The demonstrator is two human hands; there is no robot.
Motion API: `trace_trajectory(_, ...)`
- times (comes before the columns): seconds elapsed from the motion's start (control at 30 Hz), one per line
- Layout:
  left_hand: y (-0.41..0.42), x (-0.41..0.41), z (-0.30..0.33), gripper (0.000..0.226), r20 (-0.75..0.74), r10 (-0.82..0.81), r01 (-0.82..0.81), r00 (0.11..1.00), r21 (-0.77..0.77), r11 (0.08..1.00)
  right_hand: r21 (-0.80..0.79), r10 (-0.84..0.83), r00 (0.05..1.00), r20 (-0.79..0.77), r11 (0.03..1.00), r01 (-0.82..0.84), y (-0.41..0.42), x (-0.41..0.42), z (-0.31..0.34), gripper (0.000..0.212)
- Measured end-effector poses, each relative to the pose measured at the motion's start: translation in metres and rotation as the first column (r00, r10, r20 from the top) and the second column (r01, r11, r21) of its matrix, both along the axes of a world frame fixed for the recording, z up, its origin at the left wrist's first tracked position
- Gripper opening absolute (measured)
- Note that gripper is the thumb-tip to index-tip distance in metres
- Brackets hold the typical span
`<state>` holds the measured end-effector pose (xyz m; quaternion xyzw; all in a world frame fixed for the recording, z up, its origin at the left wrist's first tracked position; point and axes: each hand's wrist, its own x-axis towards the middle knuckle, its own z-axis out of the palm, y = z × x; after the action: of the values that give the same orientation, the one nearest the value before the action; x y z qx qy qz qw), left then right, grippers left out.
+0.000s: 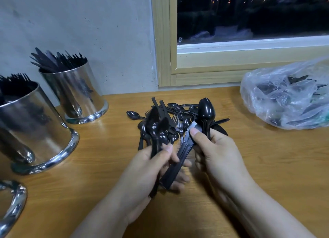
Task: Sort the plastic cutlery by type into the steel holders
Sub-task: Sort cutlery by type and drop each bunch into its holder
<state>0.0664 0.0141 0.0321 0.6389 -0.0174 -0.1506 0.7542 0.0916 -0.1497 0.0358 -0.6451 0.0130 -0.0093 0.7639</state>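
A loose pile of black plastic cutlery (178, 113) lies on the wooden table, spoons and forks mixed. My left hand (151, 168) grips a bunch of black spoons (156, 129) by their handles, bowls pointing up. My right hand (215, 152) holds a stack of spoons (206, 111) upright, and its thumb presses on black knives (179, 159) that slant down toward my left hand. At the left stand two steel holders: the far one (76, 93) holds knives, the near one (30, 131) holds forks. The rim of a third holder (16, 202) shows at the bottom left.
A clear plastic bag (288, 99) with more black cutlery lies at the table's right, under the window frame (163, 42). A grey wall stands behind the holders. Bare wooden tabletop (276, 157) stretches in front of the bag and around my forearms.
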Motion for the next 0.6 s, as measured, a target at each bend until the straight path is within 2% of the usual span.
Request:
trace_trajectory(0.07, -0.002, -0.002, -0.003, 0.032, -0.010, -0.155, 0.155, 0.988, 0.029, 0.988, -0.071, 0.066, 0.998, 0.015, 0.995, -0.065, 0.001, -0.005, 0.005, 0.036)
trace_trajectory(0.13, -0.004, -0.004, -0.006, 0.030, -0.022, -0.204, 0.204, 0.979, 0.030, 0.978, -0.164, 0.126, 0.992, 0.021, 0.979, -0.121, 0.002, -0.008, 0.006, 0.041)
trace_trajectory(0.2, -0.005, -0.003, -0.005, 0.028, -0.070, -0.109, 0.105, 0.992, -0.060, 0.993, -0.316, 0.083, 0.993, 0.087, 0.947, -0.051, 0.003, -0.006, 0.006, 0.039)
trace_trajectory(0.27, -0.004, 0.001, -0.004, 0.028, -0.106, 0.043, -0.058, 0.993, -0.141, 0.988, -0.382, 0.014, 0.987, 0.160, 0.923, 0.048, 0.004, -0.004, 0.005, 0.036)
trace_trajectory(0.37, -0.006, 0.005, -0.005, 0.032, -0.100, 0.201, -0.216, 0.974, -0.173, 0.961, -0.513, 0.054, 0.974, 0.219, 0.856, 0.067, 0.013, -0.010, 0.007, 0.022)
trace_trajectory(0.43, -0.011, 0.005, -0.006, 0.040, -0.096, 0.254, -0.269, 0.962, -0.194, 0.943, -0.647, 0.108, 0.976, 0.192, 0.762, 0.043, 0.026, -0.016, 0.010, 0.039)
trace_trajectory(0.53, -0.016, 0.005, -0.009, 0.035, -0.090, 0.284, -0.296, 0.955, -0.189, 0.936, -0.589, 0.166, 0.978, 0.129, 0.806, -0.059, 0.040, -0.020, 0.012, 0.042)
trace_trajectory(0.6, -0.015, 0.004, -0.011, 0.032, -0.092, 0.296, -0.308, 0.951, -0.193, 0.931, -0.602, 0.175, 0.974, 0.145, 0.796, -0.053, 0.042, -0.019, 0.007, 0.041)
